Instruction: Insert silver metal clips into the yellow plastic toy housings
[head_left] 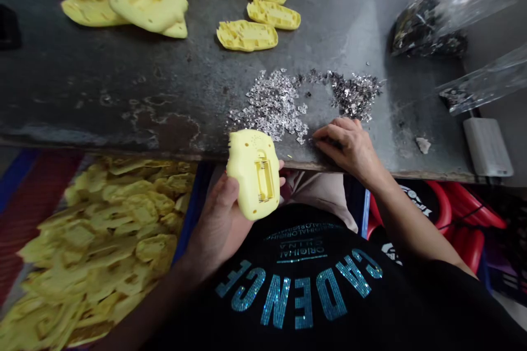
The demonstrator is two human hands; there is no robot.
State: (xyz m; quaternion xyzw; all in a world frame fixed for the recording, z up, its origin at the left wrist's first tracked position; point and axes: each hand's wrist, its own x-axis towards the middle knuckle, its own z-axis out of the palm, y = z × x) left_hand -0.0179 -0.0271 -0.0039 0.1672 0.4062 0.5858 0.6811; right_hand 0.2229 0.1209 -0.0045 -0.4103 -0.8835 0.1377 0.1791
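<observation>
My left hand [224,208] grips a yellow plastic casing [247,181] just off the table's front edge. The casing's battery compartment [264,180] faces up, with metal contacts at its ends. My right hand [346,142] rests on the table by the front edge, thumb and fingertips pinched together; whatever is between them is too small to make out. Left of those fingertips spreads a pile of small silvery metal pieces [272,101]. Just beyond the hand lies a darker pile of tiny metal pieces [356,96].
Yellow shell parts [247,35] lie along the far side of the grey metal table [185,77]. Clear bags of dark pieces [428,27] and a white box [488,145] sit at the right. Below left is a heap of yellow parts [123,236]; red stools [440,203] stand below right.
</observation>
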